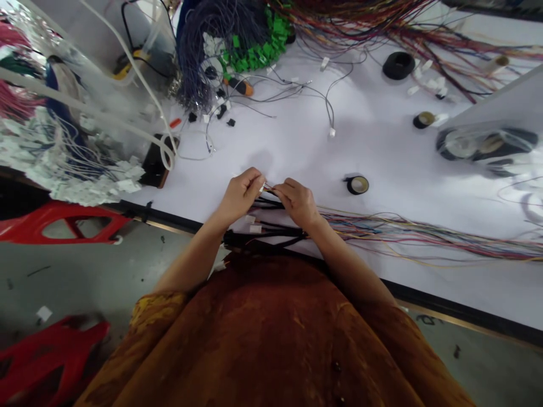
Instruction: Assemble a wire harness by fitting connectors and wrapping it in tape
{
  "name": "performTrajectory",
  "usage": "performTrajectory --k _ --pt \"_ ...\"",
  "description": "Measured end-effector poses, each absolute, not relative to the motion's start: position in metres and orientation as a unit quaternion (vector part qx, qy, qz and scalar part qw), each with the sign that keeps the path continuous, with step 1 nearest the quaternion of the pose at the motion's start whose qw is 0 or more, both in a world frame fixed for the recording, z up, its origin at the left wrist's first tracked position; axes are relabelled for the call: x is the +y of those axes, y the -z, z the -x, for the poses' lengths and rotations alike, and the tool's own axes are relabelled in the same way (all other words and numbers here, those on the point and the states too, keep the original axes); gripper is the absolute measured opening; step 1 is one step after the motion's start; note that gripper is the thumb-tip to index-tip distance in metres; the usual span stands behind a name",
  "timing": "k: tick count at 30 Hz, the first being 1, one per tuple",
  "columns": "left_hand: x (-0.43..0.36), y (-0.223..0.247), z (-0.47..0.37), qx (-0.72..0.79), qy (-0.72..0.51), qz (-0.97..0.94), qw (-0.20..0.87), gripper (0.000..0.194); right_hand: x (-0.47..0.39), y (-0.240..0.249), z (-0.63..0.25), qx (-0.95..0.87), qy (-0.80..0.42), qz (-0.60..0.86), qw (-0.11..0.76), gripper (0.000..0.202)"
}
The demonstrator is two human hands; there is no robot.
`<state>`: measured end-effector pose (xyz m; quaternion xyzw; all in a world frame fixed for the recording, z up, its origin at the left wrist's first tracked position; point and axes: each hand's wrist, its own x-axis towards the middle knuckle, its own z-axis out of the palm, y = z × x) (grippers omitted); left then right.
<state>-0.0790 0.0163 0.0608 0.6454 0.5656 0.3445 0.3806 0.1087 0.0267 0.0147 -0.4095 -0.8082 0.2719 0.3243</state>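
Observation:
My left hand (242,195) is closed in a pinch on a small white connector (262,187). Thin wires (270,189) run from it across the short gap to my right hand (296,200), whose fingers are pinched on them. Just below both hands lies a wire harness (382,226), its many coloured strands stretching to the right along the table. Black-sleeved branches (282,232) of it end at white connectors (255,229) near the table's front edge. My fingertips hide part of the held connector and wire ends.
A roll of black tape (357,185) lies right of my hands. Bundled dark wires with green connectors (258,51) lie at the back, beside an orange-and-black tool (240,86). White-connector bundles (85,164) fill the left. A red stool (63,220) stands by the table edge.

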Motion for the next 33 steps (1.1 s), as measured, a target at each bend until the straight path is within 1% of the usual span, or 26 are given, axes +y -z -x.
performTrajectory --k 5,9,13,16,21,23,24,26,30,33 --pt "0.019 -0.061 0.082 0.570 -0.343 -0.649 0.369 0.025 0.030 -0.012 -0.116 -0.808 -0.275 0.413 0.317 0.035" --pt "0.019 -0.057 0.085 0.569 -0.338 -0.646 0.380 0.024 0.027 -0.004 -0.128 -0.806 -0.275 0.427 0.304 0.032" --pt "0.030 -0.057 0.083 0.566 -0.344 -0.643 0.385 0.021 0.038 -0.006 -0.135 -0.788 -0.315 0.410 0.333 0.030" --pt "0.056 -0.078 0.077 0.545 -0.381 -0.655 0.358 0.020 0.069 -0.032 -0.138 -0.786 -0.306 0.391 0.369 0.031" --pt "0.093 -0.155 0.062 0.452 -0.475 -0.716 0.239 0.024 0.110 -0.119 -0.147 -0.784 -0.205 0.362 0.461 0.029" --pt "0.089 -0.173 0.059 0.429 -0.488 -0.726 0.228 0.025 0.105 -0.138 -0.152 -0.786 -0.190 0.354 0.471 0.028" --pt "0.084 -0.175 0.059 0.429 -0.486 -0.725 0.234 0.025 0.099 -0.140 -0.154 -0.789 -0.192 0.351 0.467 0.027" --pt "0.069 -0.162 0.063 0.448 -0.469 -0.715 0.262 0.024 0.083 -0.125 -0.155 -0.801 -0.215 0.344 0.441 0.026" --pt "0.033 -0.104 0.079 0.519 -0.411 -0.671 0.334 0.022 0.053 -0.064 -0.143 -0.813 -0.274 0.359 0.368 0.029" --pt "0.011 -0.071 0.090 0.555 -0.400 -0.639 0.351 0.025 0.038 -0.031 -0.131 -0.816 -0.284 0.373 0.339 0.031"
